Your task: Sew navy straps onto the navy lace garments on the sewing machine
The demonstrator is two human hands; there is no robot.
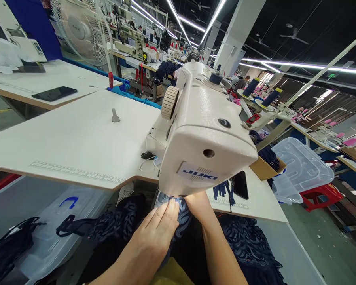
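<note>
The white sewing machine (195,130) has its head directly over my hands. Under it lies a piece of navy lace fabric (184,221), lit by the machine's lamp. My left hand (163,221) rests on this lace, fingers stretched out side by side and pointing toward the needle area. On the far side of the lace, my right hand (198,204) reaches in beneath the machine head. Its fingers are hidden behind the head, so their grip does not show. The needle and presser foot are also mostly out of sight.
Cut navy strips (222,190) and a black phone (241,185) lie right of the machine. Navy lace garments hang at left (118,219) and right (252,249). A small grey metal piece (115,115) sits on the white tabletop (77,134). Thread cones (250,88) stand behind.
</note>
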